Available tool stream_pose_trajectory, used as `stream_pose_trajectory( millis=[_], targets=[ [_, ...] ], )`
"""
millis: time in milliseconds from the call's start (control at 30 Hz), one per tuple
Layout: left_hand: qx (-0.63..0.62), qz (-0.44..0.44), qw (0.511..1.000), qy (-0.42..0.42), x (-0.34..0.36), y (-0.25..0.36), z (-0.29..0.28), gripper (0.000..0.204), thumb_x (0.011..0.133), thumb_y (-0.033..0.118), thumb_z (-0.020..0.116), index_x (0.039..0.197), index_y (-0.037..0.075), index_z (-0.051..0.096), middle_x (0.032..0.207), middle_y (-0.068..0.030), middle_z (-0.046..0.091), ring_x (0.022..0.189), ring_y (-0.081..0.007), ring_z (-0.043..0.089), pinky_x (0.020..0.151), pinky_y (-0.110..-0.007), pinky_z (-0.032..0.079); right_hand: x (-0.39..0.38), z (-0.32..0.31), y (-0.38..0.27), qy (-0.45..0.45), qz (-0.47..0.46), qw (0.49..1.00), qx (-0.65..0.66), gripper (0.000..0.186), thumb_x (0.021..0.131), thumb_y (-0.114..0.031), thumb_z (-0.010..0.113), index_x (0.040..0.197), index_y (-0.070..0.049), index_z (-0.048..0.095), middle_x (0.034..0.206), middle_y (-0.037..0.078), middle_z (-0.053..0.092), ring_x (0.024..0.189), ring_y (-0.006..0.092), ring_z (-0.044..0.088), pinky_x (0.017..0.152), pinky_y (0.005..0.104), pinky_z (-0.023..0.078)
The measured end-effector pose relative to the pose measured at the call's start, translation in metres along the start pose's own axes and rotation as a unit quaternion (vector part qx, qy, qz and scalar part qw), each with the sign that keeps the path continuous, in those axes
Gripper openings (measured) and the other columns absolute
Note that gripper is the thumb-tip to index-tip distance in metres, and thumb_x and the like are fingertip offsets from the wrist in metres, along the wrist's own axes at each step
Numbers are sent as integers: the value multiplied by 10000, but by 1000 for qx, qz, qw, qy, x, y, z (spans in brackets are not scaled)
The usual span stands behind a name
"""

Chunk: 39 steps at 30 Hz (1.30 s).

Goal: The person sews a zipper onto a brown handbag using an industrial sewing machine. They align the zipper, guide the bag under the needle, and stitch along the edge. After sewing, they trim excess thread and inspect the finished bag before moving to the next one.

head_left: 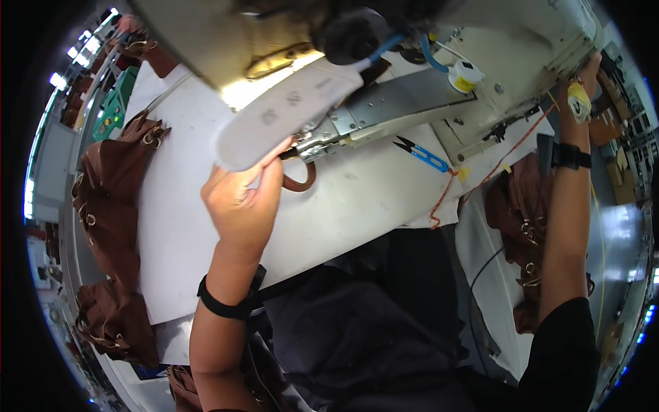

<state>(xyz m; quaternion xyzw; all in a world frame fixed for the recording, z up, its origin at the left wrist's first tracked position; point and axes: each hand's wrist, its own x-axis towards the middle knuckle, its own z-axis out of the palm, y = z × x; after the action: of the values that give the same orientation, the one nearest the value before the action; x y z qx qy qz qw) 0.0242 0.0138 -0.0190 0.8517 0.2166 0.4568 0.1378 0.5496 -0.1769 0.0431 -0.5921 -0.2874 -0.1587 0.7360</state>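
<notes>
My left hand [240,196] is closed at the machine's needle end, pinching a brown leather strap loop [306,177] that rests on the white table [178,240]. Its fingertips are partly hidden by a pale grey cover [281,113] of the sewing machine [501,62], above the steel arm [398,103]. My right hand [583,79] reaches to the machine's far right end, its fingers mostly hidden at the edge there; what they hold I cannot make out. A yellowish wrap [578,103] is on or beside that hand. Blue thread snips [429,158] lie below the steel arm, by orange cord [436,213].
Brown leather bags with metal rings are piled along the left [113,192] and hang at the right [522,199]. A green tray [113,110] sits at upper left, cardboard boxes [607,127] at far right. A black cable [480,275] runs down beside the table.
</notes>
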Motion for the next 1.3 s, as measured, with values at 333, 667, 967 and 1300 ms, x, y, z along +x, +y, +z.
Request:
stream_pose_trajectory(
  millis=[333,667,967,1300],
  targets=[
    [-96,4,993,71,-4,-5,8,248,803,-83,680,1005,13,787,1062,-105,787,1039,-289,728,908,-387,594,154,-16,-72,-121,8,961,-250,590,1030,-525,610,1190,26,749,1078,101,753,940,154,681,895,299,516],
    [-90,14,994,66,-9,-7,9,218,845,-43,689,1037,12,777,1079,-128,772,1073,-303,718,921,-396,580,26,26,-48,63,10,998,28,595,1055,-501,564,1259,44,689,1181,148,711,1048,206,673,922,337,516],
    [161,229,932,-230,22,-56,-49,963,674,358,912,1522,164,498,1634,-62,413,1545,-266,327,1271,-575,205,-203,11,-148,-48,-47,997,27,262,1089,-170,508,1118,45,655,749,10,565,655,77,518,616,219,417],
    [175,261,938,-143,50,-83,-16,387,809,151,730,1181,46,716,1205,-77,708,1176,-268,645,1131,-511,412,-302,171,-163,-368,320,856,172,217,1029,-181,627,1075,26,671,645,22,616,506,42,515,492,224,418]
  ],
)
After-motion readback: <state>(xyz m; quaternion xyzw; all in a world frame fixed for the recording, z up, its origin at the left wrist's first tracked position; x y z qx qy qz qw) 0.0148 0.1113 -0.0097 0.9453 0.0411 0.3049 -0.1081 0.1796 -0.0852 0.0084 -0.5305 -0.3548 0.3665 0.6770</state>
